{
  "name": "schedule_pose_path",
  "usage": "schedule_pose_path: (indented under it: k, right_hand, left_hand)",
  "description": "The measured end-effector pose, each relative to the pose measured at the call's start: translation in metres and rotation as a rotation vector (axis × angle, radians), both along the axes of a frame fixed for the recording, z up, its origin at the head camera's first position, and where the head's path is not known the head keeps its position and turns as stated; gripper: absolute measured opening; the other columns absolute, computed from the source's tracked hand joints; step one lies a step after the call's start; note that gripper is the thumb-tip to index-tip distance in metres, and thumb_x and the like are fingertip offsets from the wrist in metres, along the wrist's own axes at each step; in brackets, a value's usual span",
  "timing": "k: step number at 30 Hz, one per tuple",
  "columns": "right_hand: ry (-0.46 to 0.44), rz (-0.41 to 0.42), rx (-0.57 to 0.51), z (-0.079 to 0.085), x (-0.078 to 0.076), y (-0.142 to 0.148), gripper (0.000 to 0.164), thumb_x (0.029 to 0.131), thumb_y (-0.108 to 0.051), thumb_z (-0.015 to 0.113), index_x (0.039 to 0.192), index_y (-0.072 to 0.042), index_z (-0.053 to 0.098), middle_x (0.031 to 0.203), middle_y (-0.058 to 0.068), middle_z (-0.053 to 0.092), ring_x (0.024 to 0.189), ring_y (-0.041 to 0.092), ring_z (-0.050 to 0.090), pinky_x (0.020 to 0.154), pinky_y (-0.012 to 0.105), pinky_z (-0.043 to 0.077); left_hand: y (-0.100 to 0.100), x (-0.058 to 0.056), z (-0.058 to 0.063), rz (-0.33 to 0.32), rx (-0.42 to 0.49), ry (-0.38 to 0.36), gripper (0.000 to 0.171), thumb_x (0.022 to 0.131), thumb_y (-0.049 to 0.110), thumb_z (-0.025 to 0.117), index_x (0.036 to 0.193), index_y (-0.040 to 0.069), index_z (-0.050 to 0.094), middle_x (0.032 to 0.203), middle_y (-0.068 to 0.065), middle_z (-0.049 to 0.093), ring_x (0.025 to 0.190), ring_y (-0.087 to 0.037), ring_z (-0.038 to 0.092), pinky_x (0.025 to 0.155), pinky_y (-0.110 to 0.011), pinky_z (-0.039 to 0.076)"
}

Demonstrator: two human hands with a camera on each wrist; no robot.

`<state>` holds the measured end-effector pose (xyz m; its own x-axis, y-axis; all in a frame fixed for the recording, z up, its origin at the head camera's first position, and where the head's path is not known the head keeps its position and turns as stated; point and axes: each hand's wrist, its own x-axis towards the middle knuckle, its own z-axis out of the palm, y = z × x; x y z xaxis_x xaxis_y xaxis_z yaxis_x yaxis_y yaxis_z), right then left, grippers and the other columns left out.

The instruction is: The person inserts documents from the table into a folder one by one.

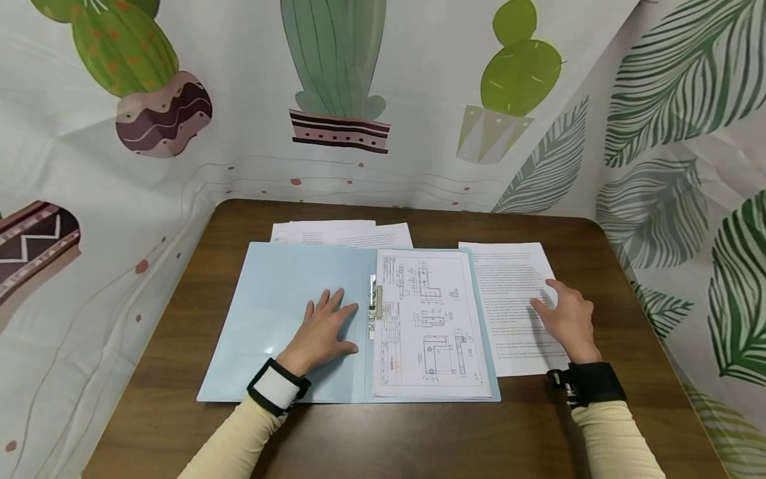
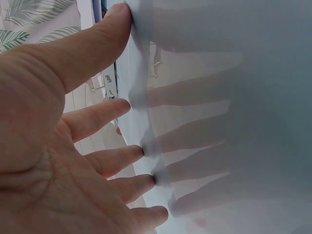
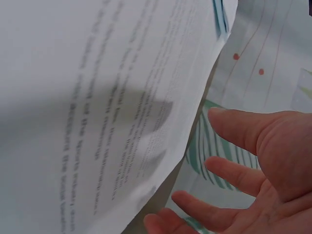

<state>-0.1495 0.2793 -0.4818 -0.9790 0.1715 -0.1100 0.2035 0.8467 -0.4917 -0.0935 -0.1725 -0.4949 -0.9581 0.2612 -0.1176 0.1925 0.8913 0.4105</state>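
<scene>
White cloth backdrop (image 1: 239, 46) with cactus and leaf prints wraps the back and sides of a dark brown wood table (image 1: 371, 439). Light blue folder (image 1: 269, 286) lies unfolded on the table, front and center, bare inside cover on the left. Metal clip (image 1: 375, 303) sits at the spine. Drawing sheet (image 1: 431, 319) lies on the folder's right half, line drawings of parts on it, its left edge at the clip; whether the clip clamps it, cannot tell. Left hand (image 1: 320, 336) is on the bare left cover, fingers spread, gripping nothing; left wrist view puts the fingertips against the blue surface. Text sheet (image 1: 509, 299) lies right of the folder, left edge tucked under the folder's right side, printed lines facing up. Right hand (image 1: 571, 322) is at that sheet's right edge, fingers loose, thumb apart from the others, grasping nothing; right wrist view shows a gap between fingertips and paper edge, plus a shadow on the print. More printed papers (image 1: 335, 233) stick out behind the folder's top edge, overlapping each other. Black wristbands on both arms, left one (image 1: 278, 387) with a white panel. Pale yellow sleeves (image 1: 619, 439).
</scene>
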Motion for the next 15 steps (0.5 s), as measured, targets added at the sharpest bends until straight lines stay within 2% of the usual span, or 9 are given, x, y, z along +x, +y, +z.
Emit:
schedule_pose_path:
  k: [7, 15]
  right_hand:
    - [-0.1, -0.005, 0.0, -0.003, 0.0004, 0.0054, 0.068, 0.099, -0.022, 0.066, 0.153, 0.006, 0.036, 0.148, 0.044, 0.036, 0.121, 0.061, 0.033, 0.09, 0.071, 0.034]
    - [-0.133, 0.014, 0.033, -0.0088, 0.0011, 0.01, 0.073, 0.097, -0.025, 0.069, 0.154, 0.006, 0.035, 0.144, 0.046, 0.037, 0.116, 0.063, 0.037, 0.085, 0.069, 0.037]
  left_hand:
    - [-0.0002, 0.0, -0.0013, 0.001, 0.003, 0.0, 0.081, 0.073, 0.031, 0.094, 0.142, 0.005, 0.061, 0.161, -0.028, 0.034, 0.15, -0.052, 0.022, 0.114, -0.074, 0.018]
    - [0.0, -0.0002, -0.0024, 0.001, -0.001, -0.011, 0.082, 0.073, 0.032, 0.094, 0.143, 0.006, 0.06, 0.162, -0.027, 0.032, 0.151, -0.051, 0.021, 0.115, -0.073, 0.017]
